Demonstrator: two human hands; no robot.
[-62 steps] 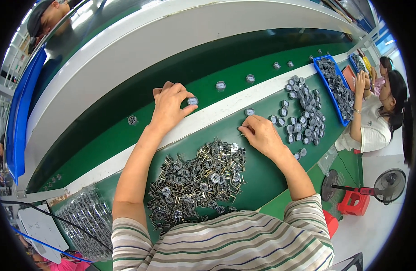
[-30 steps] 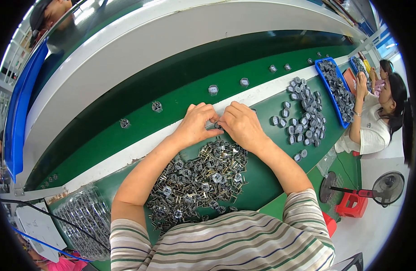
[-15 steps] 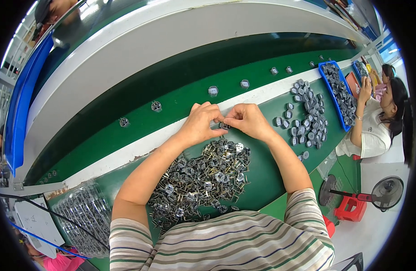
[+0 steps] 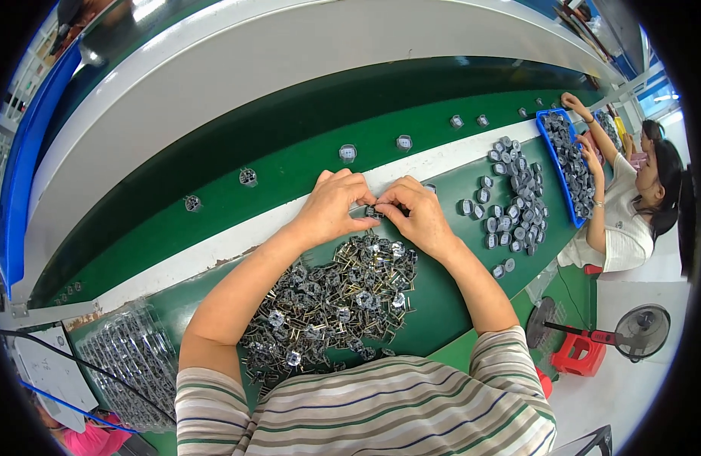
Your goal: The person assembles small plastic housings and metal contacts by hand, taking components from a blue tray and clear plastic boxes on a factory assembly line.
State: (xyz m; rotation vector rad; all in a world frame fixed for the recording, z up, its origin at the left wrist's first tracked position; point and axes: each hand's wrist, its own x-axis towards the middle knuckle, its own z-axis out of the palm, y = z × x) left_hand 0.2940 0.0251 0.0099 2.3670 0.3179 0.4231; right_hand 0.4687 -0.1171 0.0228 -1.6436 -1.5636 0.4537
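Observation:
My left hand (image 4: 331,205) and my right hand (image 4: 419,215) meet above the white strip (image 4: 214,243) at the bench edge. Both pinch one small dark part (image 4: 373,212) between their fingertips. Just below my hands lies a big heap of small metal parts with pins (image 4: 331,300) on the green bench. Several grey round pieces (image 4: 510,197) lie in a loose group to the right of my right hand.
Single small parts (image 4: 347,153) ride spaced out on the green conveyor belt (image 4: 290,163) beyond the strip. A blue tray (image 4: 567,163) of grey pieces stands far right, where another person (image 4: 632,205) works. A clear bag of parts (image 4: 130,365) lies lower left. A fan (image 4: 639,330) and red stool (image 4: 578,353) stand on the floor.
My left hand came back from the belt and my right hand left the heap; both now meet at the strip, gripping one small part. Parts on the belt have shifted along.

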